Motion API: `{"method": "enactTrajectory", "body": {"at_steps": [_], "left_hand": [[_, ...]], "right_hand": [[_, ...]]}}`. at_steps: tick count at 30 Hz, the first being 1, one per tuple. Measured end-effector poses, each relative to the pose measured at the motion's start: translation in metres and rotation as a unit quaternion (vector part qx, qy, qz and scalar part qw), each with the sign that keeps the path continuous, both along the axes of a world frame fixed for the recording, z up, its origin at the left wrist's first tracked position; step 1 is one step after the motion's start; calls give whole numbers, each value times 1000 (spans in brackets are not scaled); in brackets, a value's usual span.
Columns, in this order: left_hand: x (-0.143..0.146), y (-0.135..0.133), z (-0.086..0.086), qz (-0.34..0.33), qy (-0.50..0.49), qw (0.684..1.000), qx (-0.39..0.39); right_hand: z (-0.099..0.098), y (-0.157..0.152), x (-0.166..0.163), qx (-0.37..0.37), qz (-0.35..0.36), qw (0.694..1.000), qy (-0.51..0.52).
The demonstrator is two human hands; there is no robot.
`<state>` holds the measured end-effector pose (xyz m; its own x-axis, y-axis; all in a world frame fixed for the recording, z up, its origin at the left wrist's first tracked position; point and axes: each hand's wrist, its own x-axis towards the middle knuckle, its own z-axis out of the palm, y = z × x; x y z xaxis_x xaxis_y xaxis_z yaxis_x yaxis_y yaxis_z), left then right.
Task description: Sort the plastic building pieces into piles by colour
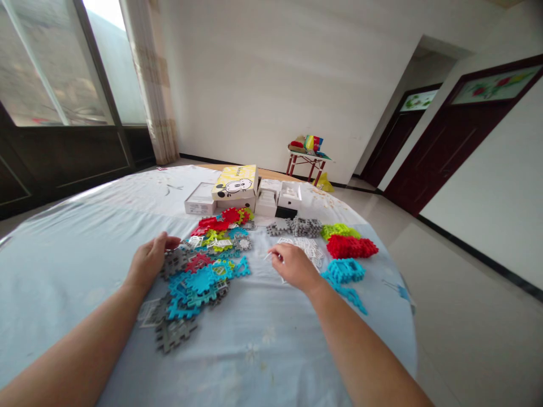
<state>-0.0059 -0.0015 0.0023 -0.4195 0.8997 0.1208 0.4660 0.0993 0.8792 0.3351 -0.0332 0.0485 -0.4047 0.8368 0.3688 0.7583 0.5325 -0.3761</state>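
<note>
My left hand (149, 261) rests on the edge of a mixed heap of plastic interlocking pieces (203, 271), its fingers curled over a grey piece (176, 261). My right hand (292, 264) is closed in a pinch on a white piece (271, 255) beside a stack of white pieces (307, 247). To the right lie sorted piles: grey (297, 227), lime green (339, 230), red (351, 247) and blue (345, 271).
The light blue cloth (254, 339) covers a round table. Behind the pieces stand a yellow cartoon box (236, 182) and several white boxes (199, 200). A small red-legged table (306, 159) with colourful items stands by the far wall. Dark doors (445, 147) are at right.
</note>
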Motion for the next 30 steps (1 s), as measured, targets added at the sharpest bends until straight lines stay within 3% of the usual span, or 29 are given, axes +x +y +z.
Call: {"method": "enactTrajectory", "body": {"at_steps": [4, 7, 10, 13, 18, 22, 27, 30], "left_hand": [[0, 2, -1, 0, 8, 1000, 1], [1, 0, 1, 2, 22, 1000, 0], [3, -4, 6, 0, 46, 999, 1], [10, -9, 16, -22, 139, 990, 28], [41, -10, 38, -129, 307, 938, 99], [79, 5, 52, -217, 405, 884, 87], [117, 32, 51, -272, 496, 825, 11], [126, 44, 44, -283, 514, 810, -20]], "right_hand": [[4, 21, 34, 50, -110, 992, 21], [0, 28, 43, 62, -156, 985, 29], [-5, 21, 29, 28, -124, 991, 31], [-10, 6, 5, -53, -52, 997, -1], [-18, -8, -19, -108, 5, 992, -62], [-20, -6, -16, -114, 0, 991, -74], [-19, -2, -12, -124, -9, 988, -86], [-19, -2, -12, -117, -3, 990, -84]]}}
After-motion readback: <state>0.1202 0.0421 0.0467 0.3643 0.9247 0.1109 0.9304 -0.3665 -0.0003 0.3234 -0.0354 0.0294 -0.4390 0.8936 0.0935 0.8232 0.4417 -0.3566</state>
